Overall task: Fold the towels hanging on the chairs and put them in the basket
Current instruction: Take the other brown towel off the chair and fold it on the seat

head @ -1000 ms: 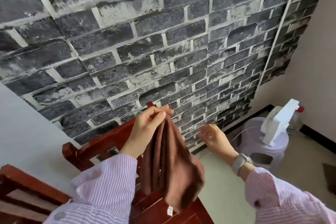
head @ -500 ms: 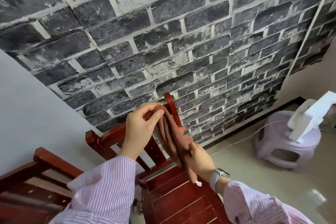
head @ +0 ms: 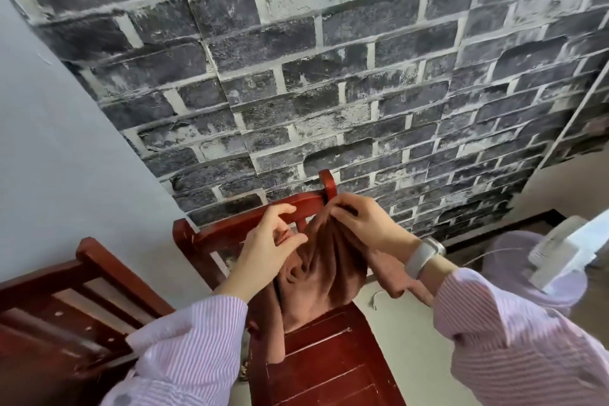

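A brown towel (head: 324,270) hangs bunched in front of the back of a red wooden chair (head: 329,369), its lower part draping onto the seat. My right hand (head: 365,224) pinches the towel's top edge near the chair's right post. My left hand (head: 268,245) pinches the towel's edge a little lower and to the left, thumb against fingers. The basket is not in view.
A second red wooden chair (head: 62,303) stands at the lower left. At the right, a pale purple plastic stool (head: 514,257) carries a white device (head: 566,250). A dark brick-pattern wall is close behind the chairs. Pale floor lies between chair and stool.
My right hand rose from low on the towel to its top edge. My left hand slid down to a lower edge. The view swung right and upward.
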`<act>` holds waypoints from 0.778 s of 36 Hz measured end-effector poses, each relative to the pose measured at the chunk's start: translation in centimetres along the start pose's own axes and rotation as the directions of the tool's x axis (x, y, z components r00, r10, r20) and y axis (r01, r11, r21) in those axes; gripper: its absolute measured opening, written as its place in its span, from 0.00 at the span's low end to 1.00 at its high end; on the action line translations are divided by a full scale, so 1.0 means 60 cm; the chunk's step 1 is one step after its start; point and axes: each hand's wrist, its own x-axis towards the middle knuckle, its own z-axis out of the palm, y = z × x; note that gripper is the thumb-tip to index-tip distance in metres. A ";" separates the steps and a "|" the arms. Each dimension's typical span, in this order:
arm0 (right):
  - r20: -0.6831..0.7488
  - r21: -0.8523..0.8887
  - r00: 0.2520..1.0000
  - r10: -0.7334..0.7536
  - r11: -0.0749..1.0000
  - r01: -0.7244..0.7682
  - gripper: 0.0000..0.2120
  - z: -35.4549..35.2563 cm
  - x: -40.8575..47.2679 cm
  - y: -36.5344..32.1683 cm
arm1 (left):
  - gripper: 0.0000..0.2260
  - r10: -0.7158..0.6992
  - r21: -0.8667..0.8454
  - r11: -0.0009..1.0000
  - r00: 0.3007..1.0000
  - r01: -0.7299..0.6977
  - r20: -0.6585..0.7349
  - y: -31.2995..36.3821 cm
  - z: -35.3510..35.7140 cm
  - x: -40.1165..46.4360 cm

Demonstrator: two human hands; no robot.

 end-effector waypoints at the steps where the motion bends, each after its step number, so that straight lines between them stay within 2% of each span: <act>1: 0.025 0.029 1.000 -0.017 0.999 0.016 0.04 -0.004 0.003 -0.011 | 0.17 -0.009 -0.001 1.000 0.999 0.009 0.032 0.002 0.007 0.001; 2: 0.043 0.067 0.999 -0.023 0.998 0.021 0.03 -0.007 0.005 -0.020 | 0.17 -0.007 0.004 1.000 0.999 0.007 0.049 0.005 0.012 0.003; 4: 0.050 0.132 0.999 -0.012 0.991 0.006 0.03 -0.010 0.007 -0.034 | 0.08 0.027 0.030 0.999 0.999 -0.029 0.045 0.012 0.023 0.008; 5: 0.031 0.144 0.999 -0.004 0.990 -0.001 0.02 -0.010 0.007 -0.036 | 0.07 0.048 0.042 0.998 0.998 -0.050 0.032 0.014 0.027 0.010; 8: -0.172 0.002 0.985 0.014 1.000 -0.014 0.04 -0.009 0.001 -0.021 | 0.10 0.096 0.073 0.993 0.994 -0.092 -0.054 0.014 0.032 0.020; 11: -0.391 -0.084 0.919 0.052 0.992 -0.092 0.04 -0.008 -0.030 0.006 | 0.14 0.107 0.076 0.992 0.988 -0.099 -0.114 0.015 0.029 0.026; 13: -0.336 -0.062 0.938 0.081 0.992 -0.108 0.03 0.004 -0.057 0.024 | 0.17 0.098 0.059 0.994 0.988 -0.092 -0.118 0.018 0.028 0.028; 16: -0.037 -0.067 0.994 0.102 0.992 -0.104 0.05 0.040 -0.092 0.034 | 0.18 0.099 0.026 0.995 0.989 -0.097 -0.107 0.028 0.030 0.030; 18: 0.047 -0.005 0.991 0.126 0.992 -0.126 0.10 0.062 -0.097 0.034 | 0.18 0.087 -0.006 0.996 0.993 -0.088 -0.076 0.035 0.032 0.031; 22: -0.101 0.142 0.982 0.159 0.979 -0.144 0.17 0.082 -0.071 0.040 | 0.17 0.036 -0.129 0.991 0.999 -0.032 0.035 0.046 0.027 0.028; 26: -0.226 0.211 0.953 0.201 0.965 -0.154 0.09 0.085 -0.054 0.040 | 0.14 0.026 -0.179 0.984 1.000 -0.024 0.007 0.055 0.002 0.021; 28: -0.201 0.174 0.959 0.202 0.970 -0.168 0.11 0.086 -0.047 0.047 | 0.12 0.010 -0.215 0.977 1.000 -0.010 -0.001 0.055 -0.006 0.018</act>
